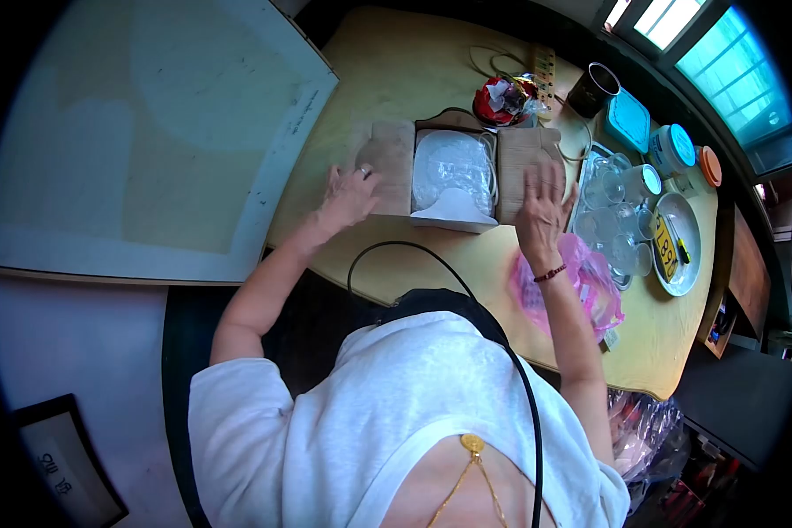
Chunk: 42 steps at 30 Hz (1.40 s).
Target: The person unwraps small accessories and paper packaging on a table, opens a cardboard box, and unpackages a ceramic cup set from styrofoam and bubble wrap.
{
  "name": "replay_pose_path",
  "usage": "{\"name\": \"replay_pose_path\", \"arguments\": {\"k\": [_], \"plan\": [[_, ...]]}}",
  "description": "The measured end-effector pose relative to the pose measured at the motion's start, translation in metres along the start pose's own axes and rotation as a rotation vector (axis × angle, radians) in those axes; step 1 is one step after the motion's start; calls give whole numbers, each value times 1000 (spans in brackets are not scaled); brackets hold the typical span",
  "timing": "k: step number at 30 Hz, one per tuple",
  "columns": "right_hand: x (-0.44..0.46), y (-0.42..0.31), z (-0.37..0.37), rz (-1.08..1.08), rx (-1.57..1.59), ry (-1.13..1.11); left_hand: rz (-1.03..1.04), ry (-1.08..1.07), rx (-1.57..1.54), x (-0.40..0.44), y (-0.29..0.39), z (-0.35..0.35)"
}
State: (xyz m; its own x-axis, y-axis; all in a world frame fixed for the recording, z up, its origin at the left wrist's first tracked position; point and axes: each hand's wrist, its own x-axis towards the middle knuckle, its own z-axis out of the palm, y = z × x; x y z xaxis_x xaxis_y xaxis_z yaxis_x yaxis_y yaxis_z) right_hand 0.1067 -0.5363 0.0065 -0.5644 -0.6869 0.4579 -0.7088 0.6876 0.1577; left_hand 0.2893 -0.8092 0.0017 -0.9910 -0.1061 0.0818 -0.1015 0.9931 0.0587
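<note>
An opened cardboard box (453,225) sits on the table in front of me, its side flaps spread out to the left and right. Inside it lies a white rounded object (453,167) in clear plastic wrap, with a pale cable along its right side; its exact kind I cannot make out. My left hand (350,195), with a ring on one finger, is at the outer edge of the left flap (391,167), fingers apart. On the right flap (521,150) rests my right hand (544,207), fingers stretched out. Neither hand holds anything visible.
A pink plastic bag (594,295) lies by my right forearm. Further right are a tray of clear cups (616,220), a metal plate (691,231) with a yellow number plate, and several tubs. Behind the box stand a red wrapped bundle (500,101) and a dark mug (592,90).
</note>
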Motion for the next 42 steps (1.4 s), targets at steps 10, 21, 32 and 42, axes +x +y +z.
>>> {"name": "replay_pose_path", "arguments": {"k": [10,21,32,42], "plan": [[63,-46,61,-60,492,-349,-272,298,-676,8,48,70],[110,-18,41,324,882,-594,-305,277,-744,11,67,50],[89,-33,56,464,1518,-314,-99,284,-712,15,87,21],[89,-42,54,606,1586,-703,-66,248,-806,9,82,31]]}}
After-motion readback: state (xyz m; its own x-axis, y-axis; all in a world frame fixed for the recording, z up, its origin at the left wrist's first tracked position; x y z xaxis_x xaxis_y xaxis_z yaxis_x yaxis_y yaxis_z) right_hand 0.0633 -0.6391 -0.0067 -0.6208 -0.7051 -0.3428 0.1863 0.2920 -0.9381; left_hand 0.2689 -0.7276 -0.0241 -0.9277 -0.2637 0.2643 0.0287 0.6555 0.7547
